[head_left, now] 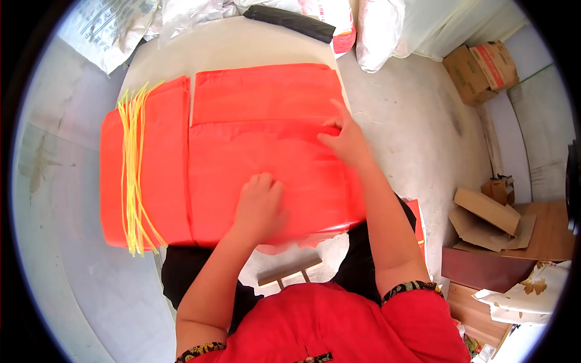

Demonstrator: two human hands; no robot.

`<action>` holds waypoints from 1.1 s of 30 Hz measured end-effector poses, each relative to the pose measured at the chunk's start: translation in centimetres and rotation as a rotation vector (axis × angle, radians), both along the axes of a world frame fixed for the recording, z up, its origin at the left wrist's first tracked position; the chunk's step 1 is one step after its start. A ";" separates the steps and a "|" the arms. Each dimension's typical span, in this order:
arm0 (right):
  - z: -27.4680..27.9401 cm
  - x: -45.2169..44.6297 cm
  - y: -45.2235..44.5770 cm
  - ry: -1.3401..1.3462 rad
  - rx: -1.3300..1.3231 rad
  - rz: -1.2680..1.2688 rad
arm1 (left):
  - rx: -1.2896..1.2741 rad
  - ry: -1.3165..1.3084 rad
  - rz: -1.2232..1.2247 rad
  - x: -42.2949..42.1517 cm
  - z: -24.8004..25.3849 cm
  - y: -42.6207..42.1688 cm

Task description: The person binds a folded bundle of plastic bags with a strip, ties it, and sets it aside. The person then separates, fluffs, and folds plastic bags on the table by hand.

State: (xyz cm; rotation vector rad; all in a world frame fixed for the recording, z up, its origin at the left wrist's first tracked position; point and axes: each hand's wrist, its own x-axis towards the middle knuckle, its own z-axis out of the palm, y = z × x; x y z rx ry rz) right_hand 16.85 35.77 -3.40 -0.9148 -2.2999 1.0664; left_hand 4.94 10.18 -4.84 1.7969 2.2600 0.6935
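Head view: our hands work over slippery red sheets [242,157] on the table [181,48].
Our left hand [261,204] is curled; we can't tell if it pinches anything. Our right hand [348,140] has thumb and fingers apart by the right edge. A hard tug might slide the sheets or drop the yellow strings [133,181]. We can't read the writing on the white bag [109,27] or the brown box [475,75].

Beige tabletop [230,45] under red plastic sheets [266,97], black roll [290,23] at far edge.
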 end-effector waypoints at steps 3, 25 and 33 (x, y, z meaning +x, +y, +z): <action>2.1 0.6 -6.3 0.040 0.117 0.133 | 0.083 -0.166 0.054 -0.2 -0.7 0.7; 0.2 1.2 -10.0 -0.061 0.052 0.436 | 0.010 -1.219 0.212 -1.6 -0.7 1.2; 8.6 3.1 -10.9 0.316 -0.244 0.865 | 0.011 -1.197 0.156 -1.7 0.9 1.6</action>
